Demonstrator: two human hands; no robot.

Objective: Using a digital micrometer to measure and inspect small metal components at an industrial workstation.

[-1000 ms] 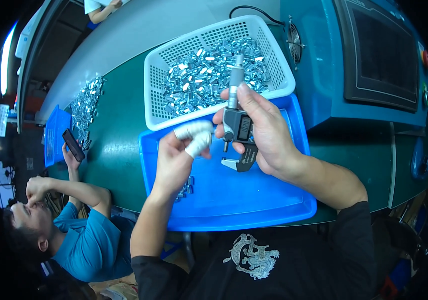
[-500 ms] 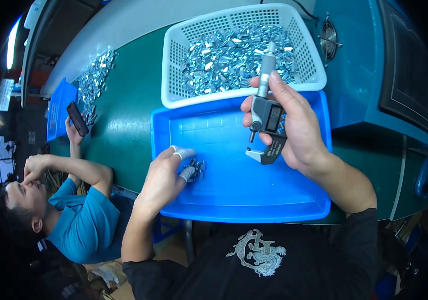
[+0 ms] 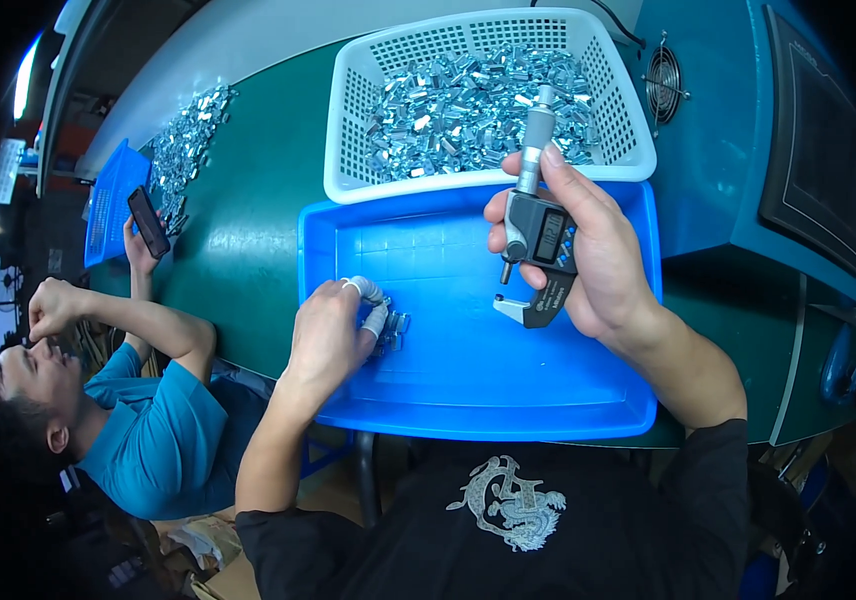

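Observation:
My right hand (image 3: 608,265) grips a digital micrometer (image 3: 551,238), its thumb near the barrel and the frame resting in the palm. Nothing sits in the gap between the micrometer's jaws. Below it lies a shallow blue tray (image 3: 508,395). Over the tray's left part, my left hand (image 3: 326,330) has white covers on thumb and forefinger, which are pinched together on a small metal part (image 3: 386,303), partly hidden by the fingers. Several more shiny metal parts (image 3: 397,335) lie on the tray floor beside those fingertips.
Behind the tray, a white perforated basket (image 3: 343,150) holds a heap of metal parts (image 3: 478,115). A blue machine (image 3: 708,150) stands at right. Leftward on the green table (image 3: 248,240) are loose parts (image 3: 188,145), a blue basket (image 3: 113,205) and a seated person (image 3: 158,430) holding a phone (image 3: 150,222).
My left thumb and forefinger have closed into a pinch, and the small parts beside them look more spread out. My right hand keeps the micrometer in nearly the same place.

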